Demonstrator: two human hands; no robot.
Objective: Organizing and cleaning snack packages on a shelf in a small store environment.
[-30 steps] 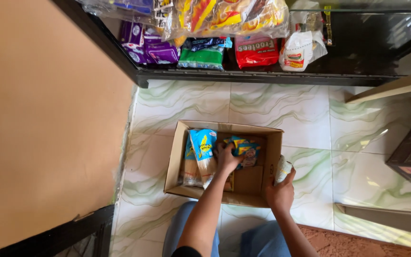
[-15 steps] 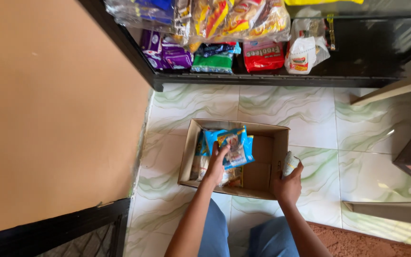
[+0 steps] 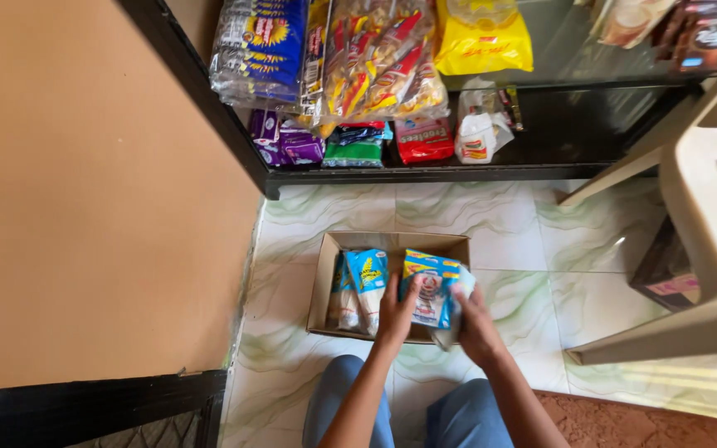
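A brown cardboard box (image 3: 324, 282) lies open on the tiled floor in front of my knees. Just above the box, my left hand (image 3: 394, 311) and my right hand (image 3: 475, 319) both grip a blue and yellow snack packet (image 3: 431, 286). Two similar blue and white packets (image 3: 360, 286) stand upright against the box's left side.
A black shelf (image 3: 425, 172) ahead holds purple, green and red packets, with hanging snack bags above. A tan wall (image 3: 85, 191) fills the left. A beige plastic chair (image 3: 707, 232) stands at the right. A reddish mat (image 3: 649, 423) lies under my right knee.
My right hand left the box's right edge and joined the left hand on the packet. The packet has come up out of the box.
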